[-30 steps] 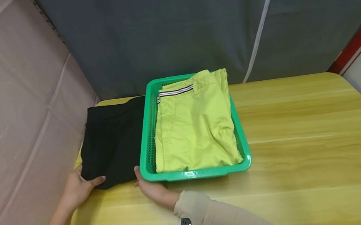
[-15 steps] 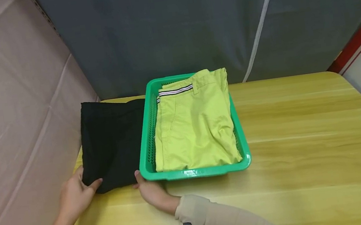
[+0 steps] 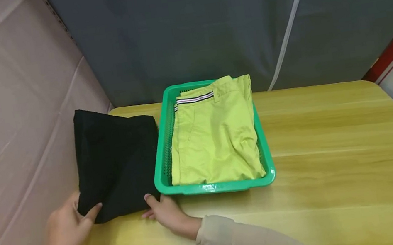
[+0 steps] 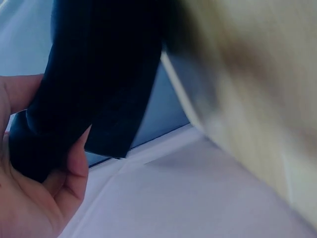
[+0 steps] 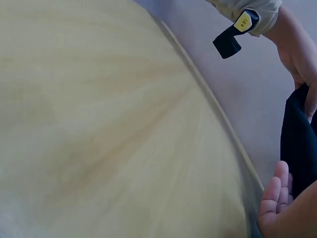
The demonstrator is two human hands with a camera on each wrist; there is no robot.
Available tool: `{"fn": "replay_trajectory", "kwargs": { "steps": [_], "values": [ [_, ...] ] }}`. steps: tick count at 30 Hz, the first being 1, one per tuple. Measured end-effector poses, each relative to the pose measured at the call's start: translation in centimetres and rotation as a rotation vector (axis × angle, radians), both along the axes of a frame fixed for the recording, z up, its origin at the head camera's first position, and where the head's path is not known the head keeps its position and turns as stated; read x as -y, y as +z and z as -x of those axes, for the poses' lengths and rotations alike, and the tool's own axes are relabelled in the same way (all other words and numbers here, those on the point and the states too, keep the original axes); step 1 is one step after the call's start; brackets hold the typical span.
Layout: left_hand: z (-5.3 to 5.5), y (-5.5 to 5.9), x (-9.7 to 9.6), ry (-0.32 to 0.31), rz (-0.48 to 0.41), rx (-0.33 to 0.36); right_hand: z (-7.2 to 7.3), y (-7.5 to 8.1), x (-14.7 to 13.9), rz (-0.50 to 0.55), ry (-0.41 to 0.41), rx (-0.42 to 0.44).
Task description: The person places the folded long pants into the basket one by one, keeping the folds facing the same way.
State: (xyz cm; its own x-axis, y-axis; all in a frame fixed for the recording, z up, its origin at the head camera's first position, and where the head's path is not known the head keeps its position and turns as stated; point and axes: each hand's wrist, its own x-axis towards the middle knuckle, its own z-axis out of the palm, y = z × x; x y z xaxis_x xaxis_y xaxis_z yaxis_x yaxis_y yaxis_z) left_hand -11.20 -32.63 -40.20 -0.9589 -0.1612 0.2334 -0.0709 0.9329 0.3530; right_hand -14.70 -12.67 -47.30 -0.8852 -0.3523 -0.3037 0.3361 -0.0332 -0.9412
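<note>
A folded black garment lies at the left of the table; its exact kind does not show. My left hand grips its near left corner, thumb on top. In the left wrist view, the fingers curl round the bunched dark cloth. At the near right corner my right hand holds the cloth, thumb above and other fingers below. Those fingers look fairly straight in the right wrist view. Beside the garment stands a green basket with folded lime-yellow trousers in it.
The wooden table stretches right of the basket. A pale cloth wall borders the left side, close to my left hand. A dark grey curtain hangs behind the table.
Both hands have drawn the black garment left and toward me, and its far left corner has risen. Its right edge has come out from behind the basket rim. The basket stays put.
</note>
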Motion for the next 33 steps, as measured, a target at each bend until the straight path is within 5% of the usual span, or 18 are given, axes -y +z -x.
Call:
{"fn": "replay_trajectory", "kwargs": {
  "steps": [6,16,27,33],
  "values": [
    [-1.9,1.5,-0.3,0.039,0.024,0.043,-0.4,0.5,0.0,0.145,0.041,-0.013],
    [-4.3,2.9,-0.5,0.165,0.023,0.101,-1.6,1.8,-0.3,0.178,0.113,0.023],
    [-6.5,4.7,-2.5,0.362,0.029,0.027,-2.1,3.6,-1.0,0.211,0.167,-0.054],
    [-7.2,5.4,-3.8,0.388,0.003,-0.069,-2.1,4.8,-2.1,0.199,0.187,-0.111]
  ]
}}
